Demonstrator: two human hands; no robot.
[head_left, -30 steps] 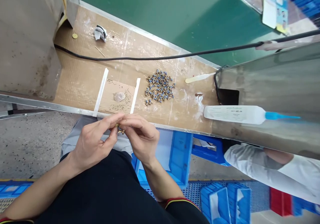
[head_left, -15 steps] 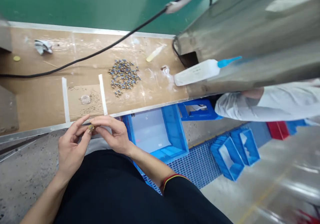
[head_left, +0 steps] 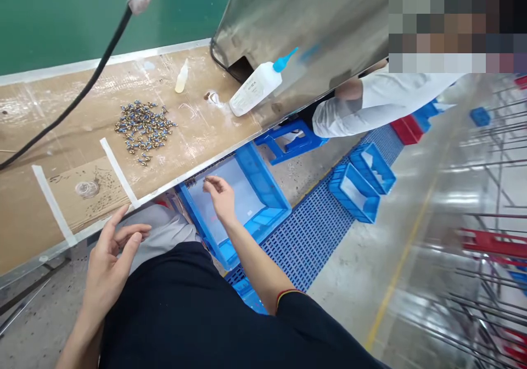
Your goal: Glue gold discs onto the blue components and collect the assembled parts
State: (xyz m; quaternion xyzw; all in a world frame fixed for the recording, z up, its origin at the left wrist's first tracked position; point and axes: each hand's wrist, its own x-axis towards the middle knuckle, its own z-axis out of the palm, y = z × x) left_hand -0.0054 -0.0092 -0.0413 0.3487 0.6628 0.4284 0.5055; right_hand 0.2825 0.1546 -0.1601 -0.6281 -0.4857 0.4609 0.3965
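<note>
My left hand (head_left: pixel 111 262) is open near the table's front edge, its fingers apart and nothing between them. Over the blue plastic bin (head_left: pixel 269 179) is my right hand (head_left: pixel 222 196), its thumb and fingers pinched together. Whatever sits at those fingertips is too small to make out. A few dark small pieces (head_left: pixel 191 182) lie in the bin's near corner. On the table, a pile of small brass parts with blue bits (head_left: pixel 144 127) is spread out. A clear round lump (head_left: pixel 87 189) rests on cardboard between two white tape strips.
A white bottle with a blue nozzle (head_left: pixel 257 89) and a small dropper bottle (head_left: pixel 181 78) are on the table (head_left: pixel 164 179). A black cable (head_left: pixel 96 72) hangs across it. A co-worker's white sleeve (head_left: pixel 382 100) shows beyond a blue stool (head_left: pixel 284 141). More blue bins (head_left: pixel 356 193) stand on the floor.
My hands have separated: the right moved from beside the left to over the blue bin. The small brass part between them no longer shows clearly. The view has turned to the right.
</note>
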